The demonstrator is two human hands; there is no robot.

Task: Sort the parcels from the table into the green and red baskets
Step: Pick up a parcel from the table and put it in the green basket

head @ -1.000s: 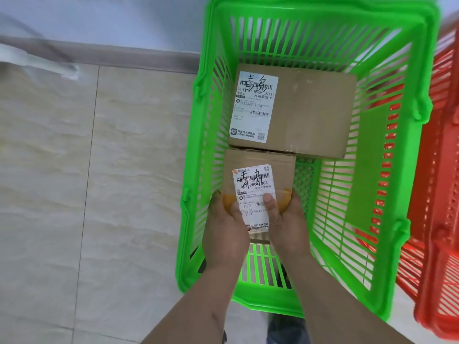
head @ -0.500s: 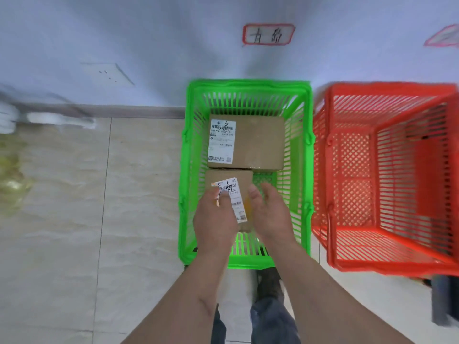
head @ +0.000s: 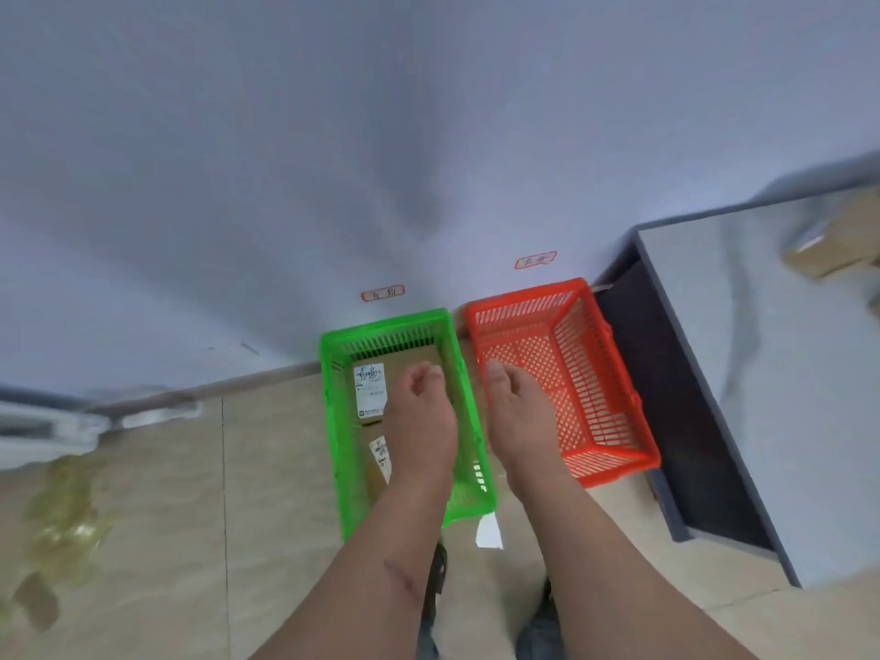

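A green basket [head: 335,421] stands on the floor against the wall. Inside it lie two cardboard parcels with white labels: a larger one [head: 369,388] at the far end and a smaller one [head: 378,462] nearer me, both partly hidden by my left arm. A red basket [head: 600,373] stands just to its right with nothing in sight inside. My left hand [head: 419,412] hovers above the green basket, fingers loosely curled, holding nothing. My right hand [head: 516,412] hangs between the two baskets, relaxed and holding nothing.
A grey table [head: 743,373] with a dark side panel stands right of the red basket; blurred cardboard parcels [head: 828,250] lie at its far right. Small paper labels [head: 383,292] hang on the wall above each basket. A white paper scrap [head: 488,531] lies on the tiled floor.
Both hands let go of the small parcel, which now lies in the green basket. The hands rose away from it, and the view pulled back and turned right, showing the table.
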